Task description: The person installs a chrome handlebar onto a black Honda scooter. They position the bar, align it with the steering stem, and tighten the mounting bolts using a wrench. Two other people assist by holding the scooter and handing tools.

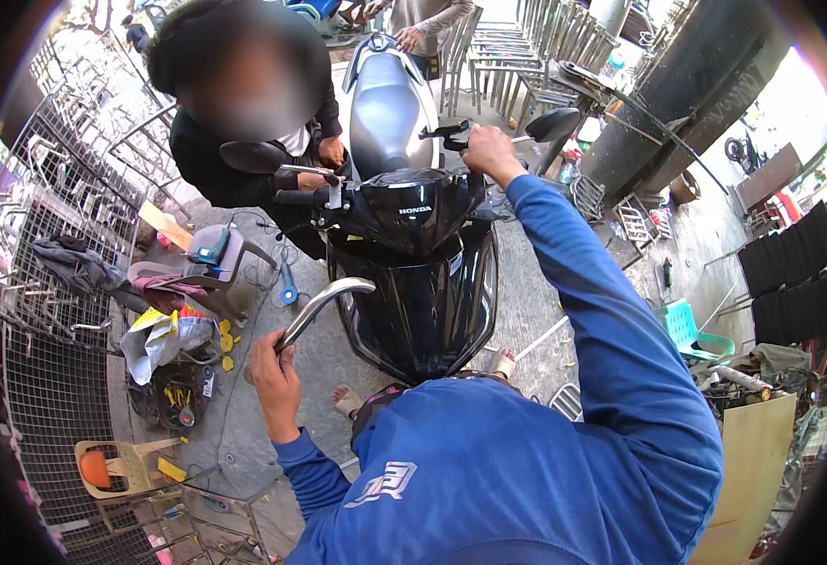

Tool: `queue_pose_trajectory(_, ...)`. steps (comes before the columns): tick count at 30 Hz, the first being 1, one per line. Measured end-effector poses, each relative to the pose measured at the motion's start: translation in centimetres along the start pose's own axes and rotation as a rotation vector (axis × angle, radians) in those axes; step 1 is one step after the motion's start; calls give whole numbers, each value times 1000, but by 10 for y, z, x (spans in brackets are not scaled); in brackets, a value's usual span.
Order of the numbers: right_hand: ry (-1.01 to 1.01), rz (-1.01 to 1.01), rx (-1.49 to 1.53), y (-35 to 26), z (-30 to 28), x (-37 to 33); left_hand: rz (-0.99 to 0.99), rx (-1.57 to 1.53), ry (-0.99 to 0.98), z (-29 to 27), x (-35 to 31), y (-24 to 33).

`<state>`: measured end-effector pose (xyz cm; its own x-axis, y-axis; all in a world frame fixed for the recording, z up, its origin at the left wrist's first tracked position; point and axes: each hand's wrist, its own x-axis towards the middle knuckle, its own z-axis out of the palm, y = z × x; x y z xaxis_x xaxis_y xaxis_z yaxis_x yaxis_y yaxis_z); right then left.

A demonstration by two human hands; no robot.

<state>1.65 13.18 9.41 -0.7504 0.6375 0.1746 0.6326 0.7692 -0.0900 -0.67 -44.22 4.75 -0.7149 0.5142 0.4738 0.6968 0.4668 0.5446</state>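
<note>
"What is the left hand (276, 380) doing?"

"It is wrapping its fingers and thumb around the lower end of a bent tube (313, 311); the upper end is reaching before the scooter (413, 315), and I cannot tell whether it is touching."

"And the right hand (491, 152)?"

"It is curling around the handlebar (476, 186), beside a lever (445, 137)."

"Who is standing beyond?"

"A co-worker (214, 162) is leaning in on the left, hand (317, 180) near the other bar end; another person (437, 19) is standing past the seat (385, 113); metal chairs (526, 49) are crowding behind."
</note>
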Motion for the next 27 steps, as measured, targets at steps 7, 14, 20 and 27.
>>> queue_pose_trajectory(7,-140,0,-53,-4,-3,15,-20,35,-34,-1,0,-1)
queue_pose_trajectory(14,-69,5,-75,-8,-6,2,-29,7,-43,8,-4,4)
queue_pose_trajectory(20,-194,14,-98,-9,-16,-2,-26,10,-69,9,1,7)
queue_pose_trajectory(27,-652,157,-193,-2,4,68,-10,-8,-44,6,1,9)
